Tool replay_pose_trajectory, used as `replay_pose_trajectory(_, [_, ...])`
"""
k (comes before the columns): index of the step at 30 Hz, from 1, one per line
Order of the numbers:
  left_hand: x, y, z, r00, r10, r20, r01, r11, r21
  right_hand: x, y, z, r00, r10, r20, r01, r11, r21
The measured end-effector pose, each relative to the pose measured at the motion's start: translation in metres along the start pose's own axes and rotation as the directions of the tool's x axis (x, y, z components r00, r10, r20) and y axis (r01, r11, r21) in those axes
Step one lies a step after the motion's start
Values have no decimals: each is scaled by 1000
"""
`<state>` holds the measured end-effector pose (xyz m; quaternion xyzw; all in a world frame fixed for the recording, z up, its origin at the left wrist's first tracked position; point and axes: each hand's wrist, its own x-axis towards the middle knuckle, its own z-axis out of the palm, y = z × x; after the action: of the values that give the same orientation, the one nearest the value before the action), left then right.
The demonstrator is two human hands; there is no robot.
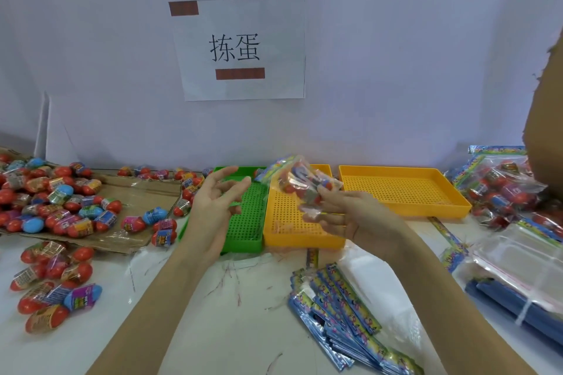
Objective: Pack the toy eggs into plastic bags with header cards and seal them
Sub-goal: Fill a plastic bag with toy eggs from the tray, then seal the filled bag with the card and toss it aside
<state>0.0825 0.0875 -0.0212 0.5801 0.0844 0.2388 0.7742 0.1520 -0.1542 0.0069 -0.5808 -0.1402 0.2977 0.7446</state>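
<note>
My right hand [350, 216] holds a clear plastic bag of toy eggs [300, 183] with a colourful header card at its top, raised above the nearer yellow tray [292, 231]. My left hand [217, 201] hovers open, palm turned inward, above the green tray [246, 222], a short way left of the bag and not touching it. Loose toy eggs [61, 201], red with printed wraps and some blue, lie heaped on cardboard at the left. More eggs [51, 283] sit near the front left.
A second yellow tray [402, 189] stands at the back right. Filled bags [505, 189] pile up at the far right, with empty clear bags [518, 256] in front of them. Blue header cards [341, 313] lie fanned at the front centre. A cardboard edge [545, 119] stands at the right.
</note>
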Motion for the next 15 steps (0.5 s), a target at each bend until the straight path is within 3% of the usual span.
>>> replay_pose_trajectory(1, [-1,-1,2,999,49,-14,-48,995,88,0,-5,-8,993,-105,-62,113,982,150])
replay_pose_trajectory(3, [-7,-3,11,984,175,37,-177,929,326,0,-14,-23,931,-293,-215,358,846,396])
replay_pose_trajectory(5, [-18,-10,25,949,249,194,-313,822,476,0,-17,-31,893,-346,-289,446,771,455])
replay_pose_trajectory(7, [-32,-20,39,862,259,436,-481,692,538,2,-13,-31,914,-304,-269,398,804,443])
replay_pose_trajectory(9, [-46,-33,51,703,185,687,-656,541,526,5,-8,-26,939,-243,-243,329,842,429])
replay_pose_trajectory(11, [-56,-46,55,533,96,841,-789,416,452,8,-5,-23,953,-200,-228,278,874,399])
replay_pose_trajectory(12, [-60,-51,57,479,62,876,-825,372,425,9,-3,-22,958,-187,-219,260,887,381])
replay_pose_trajectory(15, [-61,-57,59,451,66,890,-848,341,405,11,0,-22,967,-149,-205,217,904,369])
